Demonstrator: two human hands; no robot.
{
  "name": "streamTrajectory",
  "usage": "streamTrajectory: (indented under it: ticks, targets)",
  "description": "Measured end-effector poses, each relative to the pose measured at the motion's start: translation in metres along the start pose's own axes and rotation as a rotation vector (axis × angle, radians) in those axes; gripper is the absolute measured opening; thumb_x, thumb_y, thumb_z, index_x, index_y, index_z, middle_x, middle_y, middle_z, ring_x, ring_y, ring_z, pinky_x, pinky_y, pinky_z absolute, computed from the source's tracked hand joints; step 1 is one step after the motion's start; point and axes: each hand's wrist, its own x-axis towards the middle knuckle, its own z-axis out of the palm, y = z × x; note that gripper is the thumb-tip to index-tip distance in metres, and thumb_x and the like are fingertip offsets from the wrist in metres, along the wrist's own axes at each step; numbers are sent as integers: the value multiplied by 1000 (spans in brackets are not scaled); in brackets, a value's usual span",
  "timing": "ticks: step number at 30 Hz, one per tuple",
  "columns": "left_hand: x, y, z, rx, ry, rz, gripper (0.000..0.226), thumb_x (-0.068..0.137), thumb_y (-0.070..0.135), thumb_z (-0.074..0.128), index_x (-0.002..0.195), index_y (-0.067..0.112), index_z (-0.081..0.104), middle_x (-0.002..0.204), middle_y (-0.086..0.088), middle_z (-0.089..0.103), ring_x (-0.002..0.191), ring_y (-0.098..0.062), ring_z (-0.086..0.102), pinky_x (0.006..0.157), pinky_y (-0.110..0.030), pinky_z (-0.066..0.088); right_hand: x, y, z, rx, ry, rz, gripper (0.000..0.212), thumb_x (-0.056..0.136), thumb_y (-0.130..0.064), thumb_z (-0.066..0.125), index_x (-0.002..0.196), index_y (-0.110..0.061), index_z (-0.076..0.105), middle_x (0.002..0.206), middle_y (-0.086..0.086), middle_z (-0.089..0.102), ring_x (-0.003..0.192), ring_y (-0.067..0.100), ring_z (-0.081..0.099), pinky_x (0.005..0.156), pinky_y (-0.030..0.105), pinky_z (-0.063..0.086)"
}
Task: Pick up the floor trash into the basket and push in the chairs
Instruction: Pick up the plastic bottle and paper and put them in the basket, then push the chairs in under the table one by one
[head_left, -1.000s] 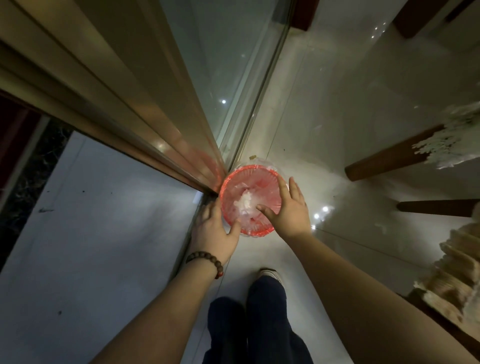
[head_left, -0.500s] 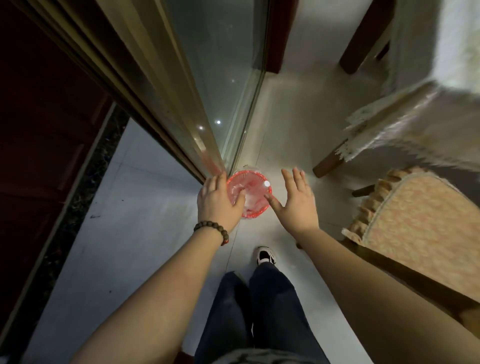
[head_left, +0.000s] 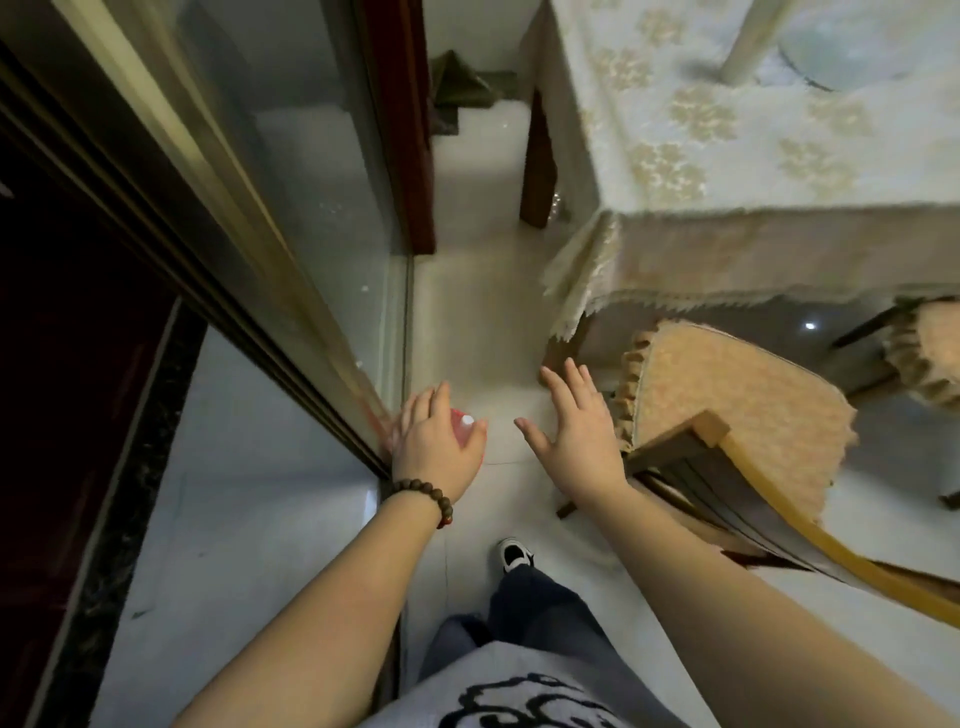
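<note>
The red basket (head_left: 459, 430) stands on the pale tile floor beside the sliding door's frame. My left hand (head_left: 434, 441), with a bead bracelet on its wrist, is above it and hides most of it; only a sliver of red rim and a white spot inside show. The hand's fingers are loosely spread and hold nothing. My right hand (head_left: 576, 436) is open with its fingers apart, just right of the basket and close to the front corner of a chair (head_left: 743, 405) with an orange fringed cushion. That chair stands out from the table.
A table (head_left: 727, 156) under a pale patterned cloth fills the upper right, and a second cushioned chair (head_left: 924, 353) stands at the right edge. A gold-framed glass sliding door (head_left: 311, 208) runs along the left. My shoe (head_left: 514, 553) is on the narrow strip of floor between them.
The view has risen, so the basket looks smaller and farther below. Both hands have come off the basket's rim; the right one has moved right toward the chair.
</note>
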Motion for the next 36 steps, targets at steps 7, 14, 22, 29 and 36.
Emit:
streamTrajectory:
  ticks: [7, 14, 22, 29, 36]
  targets:
    - [-14, 91, 6, -1, -70, 302, 69, 91, 52, 47, 147, 17, 27, 153, -5, 29, 144, -22, 16, 118, -40, 16, -54, 17, -106, 67, 312, 56, 63, 89, -44, 55, 144, -24, 32, 157, 2, 17, 144, 17, 9, 115, 34, 14]
    - [-53, 199, 18, -28, -91, 586, 66, 90, 52, 47, 144, 15, 34, 148, -6, 37, 139, -24, 26, 114, -45, 23, -125, 90, -203, -38, 547, 252, 58, 89, -43, 55, 141, -23, 36, 155, 2, 24, 143, 17, 15, 116, 40, 21]
    - [-117, 268, 63, -6, -46, 679, 65, 90, 53, 46, 143, 16, 36, 145, -3, 40, 139, -22, 27, 115, -44, 21, -201, 183, -241, -56, 585, 375, 59, 89, -44, 55, 141, -23, 37, 154, 3, 26, 143, 18, 15, 114, 39, 20]
    - [-177, 300, 103, 32, 37, 578, 66, 89, 56, 45, 143, 20, 35, 143, -3, 43, 138, -23, 29, 114, -43, 22, -242, 242, -266, -50, 459, 276, 59, 89, -44, 55, 141, -24, 36, 155, 3, 24, 143, 18, 14, 115, 38, 17]
    - [-212, 293, 121, 126, 56, 515, 77, 85, 70, 38, 143, 19, 35, 144, -3, 42, 138, -24, 28, 116, -44, 20, -247, 278, -265, -114, 311, 176, 66, 86, -54, 53, 142, -25, 33, 157, 6, 16, 145, 22, 8, 117, 41, 11]
